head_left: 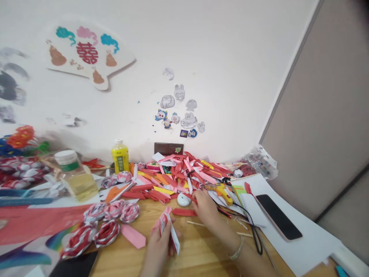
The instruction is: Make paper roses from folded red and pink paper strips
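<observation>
My left hand (161, 240) is closed around several folded paper strips (173, 234), pink, red and white, held upright above the wooden table. My right hand (206, 207) reaches to the front edge of a heap of folded paper strips (178, 173). Its fingertips pinch a red paper strip (188, 196), partly hidden by the fingers. Close to these fingers lies a white rounded case (183, 199). A single red strip (184, 212) rests flat between the two hands. Left of my left hand lies a pink strip (133, 235).
Woven paper coils (106, 232) lie at left. A jar (76, 175) and yellow bottle (120, 157) stand behind them. A yellow glue gun (223, 193) with a black cord (256, 234) lies right of my right hand, then a phone (278, 216) on white paper (311, 246).
</observation>
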`<state>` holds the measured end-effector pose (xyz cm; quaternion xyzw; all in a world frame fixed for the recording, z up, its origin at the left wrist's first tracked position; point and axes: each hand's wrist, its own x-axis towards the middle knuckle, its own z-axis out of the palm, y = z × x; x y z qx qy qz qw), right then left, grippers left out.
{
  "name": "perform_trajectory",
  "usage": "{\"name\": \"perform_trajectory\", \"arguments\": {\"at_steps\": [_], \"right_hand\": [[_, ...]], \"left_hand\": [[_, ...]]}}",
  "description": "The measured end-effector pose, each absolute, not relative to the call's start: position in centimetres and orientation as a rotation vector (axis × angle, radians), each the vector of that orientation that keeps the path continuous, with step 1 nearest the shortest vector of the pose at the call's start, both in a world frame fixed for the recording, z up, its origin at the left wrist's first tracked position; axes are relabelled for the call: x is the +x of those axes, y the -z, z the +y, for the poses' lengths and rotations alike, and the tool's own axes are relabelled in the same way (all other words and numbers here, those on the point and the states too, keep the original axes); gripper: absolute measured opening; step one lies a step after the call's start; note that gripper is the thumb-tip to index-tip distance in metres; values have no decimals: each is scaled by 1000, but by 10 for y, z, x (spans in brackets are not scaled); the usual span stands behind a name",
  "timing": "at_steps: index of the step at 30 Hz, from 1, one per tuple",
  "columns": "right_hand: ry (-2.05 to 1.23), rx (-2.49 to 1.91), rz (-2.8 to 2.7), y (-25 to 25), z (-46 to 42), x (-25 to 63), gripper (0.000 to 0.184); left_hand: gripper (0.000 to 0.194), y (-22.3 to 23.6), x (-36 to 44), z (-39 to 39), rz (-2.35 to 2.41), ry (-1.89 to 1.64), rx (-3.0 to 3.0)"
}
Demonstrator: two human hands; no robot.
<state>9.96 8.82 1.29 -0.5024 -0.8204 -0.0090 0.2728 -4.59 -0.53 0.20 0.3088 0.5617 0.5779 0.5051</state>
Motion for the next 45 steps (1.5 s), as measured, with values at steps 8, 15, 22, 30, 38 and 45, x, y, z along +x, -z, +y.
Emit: {"name": "perform_trajectory", "arguments": {"at_steps": [8, 15, 22, 30, 38, 45], "right_hand": [[71, -1206, -2311, 7, 55, 101, 11], [193, -911, -2284, 8, 43, 98, 24], [276, -841, -2335, 3, 35, 95, 19], [327, -841, -2362, 7, 37, 103, 20], [198, -753, -2344, 5, 37, 106, 18], [151, -783, -2315, 3, 47, 120, 22]], "left_hand": [[56, 3, -48, -3, 1383, -1336, 820], [59, 2, -48, -4, 1371, -1312, 766], [47, 2, -46, -7, 1254, -1379, 637], [47, -23, -42, -12, 1061, -1488, 402], [38, -15, -41, -13, 1256, -1363, 726], [48, -13, -46, -11, 1323, -1350, 835]]}}
